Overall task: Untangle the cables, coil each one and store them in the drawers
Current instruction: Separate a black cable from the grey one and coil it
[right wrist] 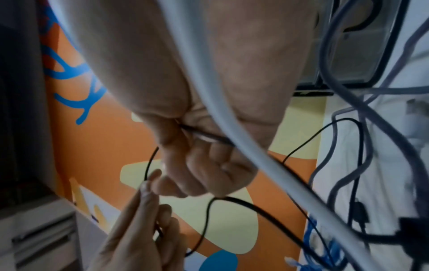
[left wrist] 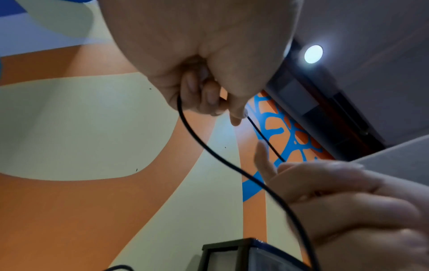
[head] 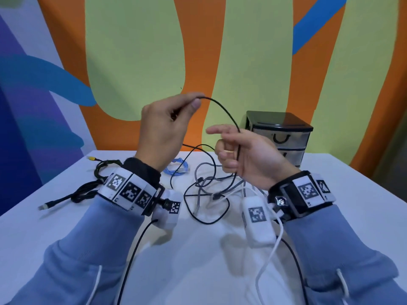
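Above the table I hold a thin black cable (head: 226,111) between both hands. My left hand (head: 195,100) pinches it between thumb and forefinger, raised highest. The cable arcs right and down into my right hand (head: 229,156), whose lower fingers curl round it while the index finger points left. Below that hand the cable drops into a tangle of black, grey and white cables (head: 211,190) on the white table (head: 66,216). The left wrist view shows the left hand (left wrist: 234,111) pinching the black cable (left wrist: 209,152). The right wrist view shows the right hand (right wrist: 185,176) gripping the black cable (right wrist: 255,207).
A small black drawer unit (head: 279,133) with clear drawers stands at the back right of the table. A coiled blue cable (head: 178,167) lies behind the tangle. A thick black cable (head: 83,192) with a USB plug and a yellow-tipped plug (head: 91,158) lie at the left.
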Motion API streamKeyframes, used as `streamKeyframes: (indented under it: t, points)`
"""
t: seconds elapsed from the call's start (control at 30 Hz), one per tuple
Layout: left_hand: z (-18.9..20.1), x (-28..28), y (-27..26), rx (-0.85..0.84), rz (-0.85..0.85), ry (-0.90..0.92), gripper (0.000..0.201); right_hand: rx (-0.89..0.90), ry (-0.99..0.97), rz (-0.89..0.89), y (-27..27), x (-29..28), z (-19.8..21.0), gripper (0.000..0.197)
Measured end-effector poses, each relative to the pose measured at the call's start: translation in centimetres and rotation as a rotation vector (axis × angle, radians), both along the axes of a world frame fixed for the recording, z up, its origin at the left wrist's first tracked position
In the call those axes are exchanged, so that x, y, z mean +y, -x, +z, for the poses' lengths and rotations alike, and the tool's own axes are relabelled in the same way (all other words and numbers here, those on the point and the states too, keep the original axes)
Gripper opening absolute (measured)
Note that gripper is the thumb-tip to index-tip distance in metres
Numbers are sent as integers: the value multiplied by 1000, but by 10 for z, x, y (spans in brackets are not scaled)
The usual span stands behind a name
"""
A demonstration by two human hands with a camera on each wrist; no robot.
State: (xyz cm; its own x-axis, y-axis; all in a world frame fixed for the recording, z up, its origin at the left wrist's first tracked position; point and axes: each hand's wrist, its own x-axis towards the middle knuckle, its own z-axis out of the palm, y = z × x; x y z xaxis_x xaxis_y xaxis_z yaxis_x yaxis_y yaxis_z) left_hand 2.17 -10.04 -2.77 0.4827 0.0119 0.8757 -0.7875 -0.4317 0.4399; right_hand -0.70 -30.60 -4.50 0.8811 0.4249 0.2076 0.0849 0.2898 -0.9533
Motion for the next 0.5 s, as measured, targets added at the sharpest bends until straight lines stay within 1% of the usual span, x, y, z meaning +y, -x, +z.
streamKeyframes:
  t: [0.03, 0.1, 0.17, 0.23, 0.3, 0.33, 0.37, 0.4, 0.43, 0.47, 0.5]
  points:
    - [2, 2, 0, -25, 29, 17, 20, -27, 33, -21, 1, 3, -1, 31]
    - [2, 7, -1, -55, 83, -40, 21, -54, 33, -71, 0, 6, -2, 29]
    - [-2, 8, -3, -47, 126, -198, 22, -35, -26, -104, -4, 6, -2, 25]
    - [-7, 2, -2, 35, 157, -393, 25, 7, -110, -156, -10, 4, -2, 25]
    - [-9, -6, 4, 137, 176, -518, 35, 28, -172, -246, -15, 1, -4, 27]
    - [-9, -9, 8, 146, 173, -540, 43, 31, -189, -301, -18, 0, -6, 27]
    - [-8, -12, 12, 110, 158, -541, 50, 29, -196, -360, -20, -3, -8, 26]
    - [-7, -14, 17, 50, 121, -531, 52, 24, -197, -419, -22, -5, -9, 25]
    - [-4, -17, 23, 17, 39, -519, 49, 14, -193, -474, -23, -7, -9, 24]
    - [-1, -20, 29, 52, -92, -527, 42, 4, -182, -524, -24, -10, -9, 24]
    - [1, -23, 34, 155, -242, -564, 36, -3, -168, -569, -25, -12, -9, 24]
